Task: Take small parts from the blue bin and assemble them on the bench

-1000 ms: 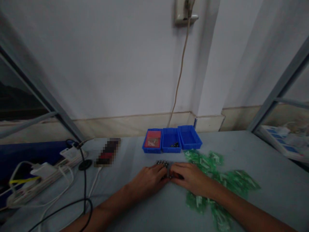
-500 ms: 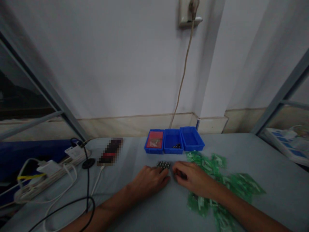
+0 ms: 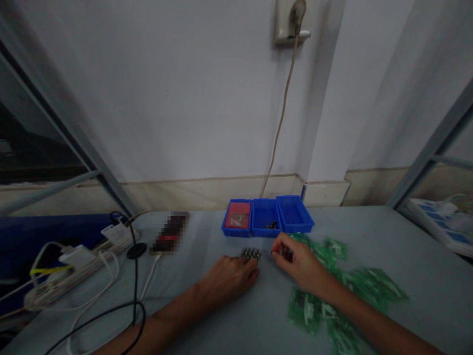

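In the head view, my left hand (image 3: 232, 276) rests on the table, its fingers bent against a compact cluster of small shiny metallic pieces (image 3: 251, 253). Part of that cluster is hidden behind the fingers. My right hand (image 3: 295, 259) is closed to the right of it, fingers curled around small dark pieces (image 3: 286, 254) that show in the palm; their exact kind is too small to tell. Beyond the hands, similar small dark pieces (image 3: 271, 225) lie in the middle blue tray (image 3: 263, 209).
Left of that tray is a blue tray (image 3: 237, 233) with a red packet (image 3: 238, 215); right is another blue tray (image 3: 295, 212). Green plastic bags (image 3: 373, 286) lie around my right forearm. A blurred-out device (image 3: 170, 234), a power strip (image 3: 84, 266) and cables occupy the left.
My right hand has moved slightly up and right, away from the cluster, still curled around the dark pieces. My left hand stays by the cluster.
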A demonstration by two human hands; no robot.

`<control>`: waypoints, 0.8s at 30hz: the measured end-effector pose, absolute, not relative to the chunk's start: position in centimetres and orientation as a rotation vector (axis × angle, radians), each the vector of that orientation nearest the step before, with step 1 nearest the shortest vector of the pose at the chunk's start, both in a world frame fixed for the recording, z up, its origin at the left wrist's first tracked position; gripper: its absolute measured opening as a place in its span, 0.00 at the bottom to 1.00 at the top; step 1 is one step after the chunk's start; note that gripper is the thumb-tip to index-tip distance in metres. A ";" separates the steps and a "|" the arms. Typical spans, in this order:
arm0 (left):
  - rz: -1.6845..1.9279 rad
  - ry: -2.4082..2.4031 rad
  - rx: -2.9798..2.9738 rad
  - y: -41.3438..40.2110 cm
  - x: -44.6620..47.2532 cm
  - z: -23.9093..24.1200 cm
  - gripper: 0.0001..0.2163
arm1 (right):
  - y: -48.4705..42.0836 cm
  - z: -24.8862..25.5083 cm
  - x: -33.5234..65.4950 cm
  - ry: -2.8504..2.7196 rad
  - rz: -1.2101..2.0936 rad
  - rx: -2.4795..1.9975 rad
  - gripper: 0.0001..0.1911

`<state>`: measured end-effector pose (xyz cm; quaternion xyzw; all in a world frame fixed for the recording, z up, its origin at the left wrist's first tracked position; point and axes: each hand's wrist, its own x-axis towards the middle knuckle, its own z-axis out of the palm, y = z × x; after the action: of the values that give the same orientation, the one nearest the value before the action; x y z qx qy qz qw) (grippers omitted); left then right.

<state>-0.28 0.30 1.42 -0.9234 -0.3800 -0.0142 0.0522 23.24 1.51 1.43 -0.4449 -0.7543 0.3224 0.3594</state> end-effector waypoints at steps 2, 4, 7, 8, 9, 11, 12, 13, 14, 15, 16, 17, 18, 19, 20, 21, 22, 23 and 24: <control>-0.031 -1.164 -2.797 0.3 -0.3 1.4 0.06 | 1.6 1.4 23.3 -1.922 0.842 -1.144 0.03; -0.018 -1.168 -2.792 0.3 -0.3 1.3 0.07 | 1.6 1.3 23.4 -1.897 0.852 -1.148 0.03; -0.029 -1.166 -2.790 0.4 -0.3 1.3 0.07 | 1.7 1.1 23.4 -1.875 0.876 -1.139 0.03; -0.037 -1.163 -2.790 0.4 -0.3 1.3 0.07 | 1.7 1.1 23.4 -1.868 0.882 -1.137 0.03; -0.044 -1.161 -2.791 0.4 -0.3 1.3 0.07 | 1.8 1.1 23.4 -1.861 0.888 -1.134 0.03; -0.056 -1.162 -2.794 0.4 -0.3 1.3 0.06 | 2.0 1.0 23.5 -1.841 0.903 -1.122 0.03; -0.061 -1.163 -2.799 0.4 -0.3 1.3 0.06 | 2.0 1.0 23.5 -1.827 0.914 -1.109 0.04; -0.068 -1.165 -2.802 0.4 -0.3 1.3 0.06 | 2.1 1.1 23.5 -1.806 0.931 -1.090 0.04; -0.076 -1.168 -2.805 0.3 -0.3 1.4 0.06 | 2.1 1.1 23.5 -1.781 0.959 -1.071 0.05; -0.083 -1.171 -2.808 0.3 -0.2 1.4 0.06 | 2.1 1.2 23.5 -1.750 1.001 -1.057 0.06; -0.089 -1.174 -2.811 0.3 -0.2 1.4 0.06 | 2.1 1.3 23.5 -1.710 1.059 -1.048 0.07; -0.093 -1.177 -2.814 0.3 -0.2 1.4 0.06 | 2.0 1.4 23.5 -1.664 1.125 -1.042 0.09; -0.098 -1.180 -2.819 0.2 -0.2 1.5 0.06 | 2.0 1.5 23.4 -1.615 1.193 -1.033 0.10; -0.105 -1.181 -2.824 0.2 -0.2 1.5 0.06 | 2.0 1.7 23.4 -1.565 1.251 -1.022 0.12; -0.111 -1.178 -2.830 0.2 -0.2 1.5 0.06 | 1.9 1.8 23.4 -1.520 1.294 -1.009 0.14; -0.117 -1.175 -2.834 0.2 -0.2 1.4 0.06 | 1.9 2.0 23.3 -1.486 1.322 -0.998 0.16; -0.122 -1.170 -2.837 0.2 -0.3 1.4 0.06 | 1.9 2.1 23.3 -1.462 1.339 -0.989 0.17; -0.127 -1.165 -2.840 0.2 -0.3 1.4 0.06 | 2.0 2.2 23.3 -1.445 1.349 -0.985 0.18; -0.131 -1.159 -2.844 0.3 -0.3 1.3 0.05 | 2.0 2.2 23.3 -1.431 1.356 -0.986 0.18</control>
<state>-0.30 0.28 1.31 -0.9247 -0.3769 -0.0424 0.0340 23.33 1.97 2.21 -0.3990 -0.5794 0.5489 0.4516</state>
